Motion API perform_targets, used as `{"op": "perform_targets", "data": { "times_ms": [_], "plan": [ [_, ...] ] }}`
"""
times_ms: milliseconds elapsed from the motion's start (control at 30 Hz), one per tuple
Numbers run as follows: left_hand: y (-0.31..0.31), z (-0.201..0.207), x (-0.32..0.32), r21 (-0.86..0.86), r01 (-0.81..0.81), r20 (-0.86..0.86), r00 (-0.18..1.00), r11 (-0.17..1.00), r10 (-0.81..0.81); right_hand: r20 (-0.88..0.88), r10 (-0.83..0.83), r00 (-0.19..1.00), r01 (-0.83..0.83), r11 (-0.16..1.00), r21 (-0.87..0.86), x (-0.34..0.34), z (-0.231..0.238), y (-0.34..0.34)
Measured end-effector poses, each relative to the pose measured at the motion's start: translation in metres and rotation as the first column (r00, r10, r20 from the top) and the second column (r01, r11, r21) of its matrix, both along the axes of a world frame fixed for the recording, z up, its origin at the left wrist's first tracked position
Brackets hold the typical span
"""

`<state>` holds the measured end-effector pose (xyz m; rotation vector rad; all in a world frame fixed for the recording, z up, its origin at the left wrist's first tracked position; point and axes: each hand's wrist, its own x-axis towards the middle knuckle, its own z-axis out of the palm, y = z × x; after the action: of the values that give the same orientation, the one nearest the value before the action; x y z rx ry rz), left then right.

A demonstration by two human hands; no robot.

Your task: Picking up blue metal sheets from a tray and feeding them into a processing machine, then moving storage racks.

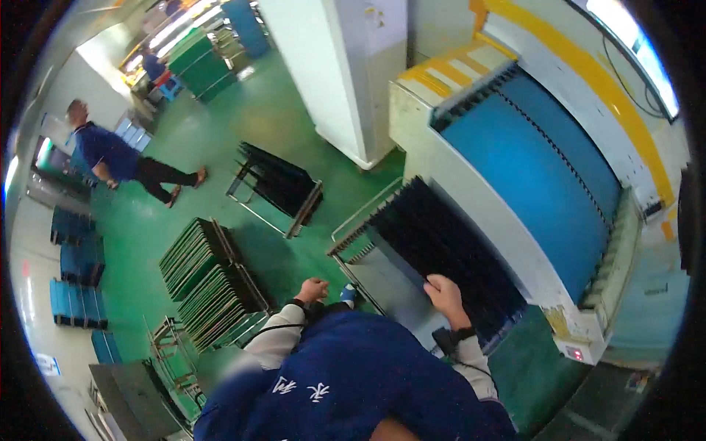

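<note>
My right hand (446,295) is closed at the upper edge of a thin dark panel (397,253), the nearest one in a rack. Its fingertips meet the edge, with the thumb side toward me. Behind it, several black panels (448,242) stand upright and close together in the wheeled metal rack (344,250). A flat grey surface (393,283) shows on the near side of that row. To the left, in front of my body, my left hand (314,289) is curled closed, with nothing visible in it and apart from the rack.
A machine with a blue curved bed (526,162) stands right of the rack. Left are racks of green-edged panels (195,264) and a smaller rack of black panels (276,180). A person (110,158) walks at far left. A white pillar (331,81) rises ahead.
</note>
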<state>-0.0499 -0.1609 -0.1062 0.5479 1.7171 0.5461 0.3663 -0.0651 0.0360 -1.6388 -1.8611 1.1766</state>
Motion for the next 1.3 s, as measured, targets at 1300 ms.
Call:
{"op": "perform_targets", "data": {
  "times_ms": [1300],
  "plan": [
    [0.109, 0.156, -0.11, 0.524, -0.023, 0.029, 1.0, 0.852, 0.01, 0.644, -0.208, 0.736, 0.164, 0.978, 0.129, 0.007, -0.086, -0.003]
  ]
}}
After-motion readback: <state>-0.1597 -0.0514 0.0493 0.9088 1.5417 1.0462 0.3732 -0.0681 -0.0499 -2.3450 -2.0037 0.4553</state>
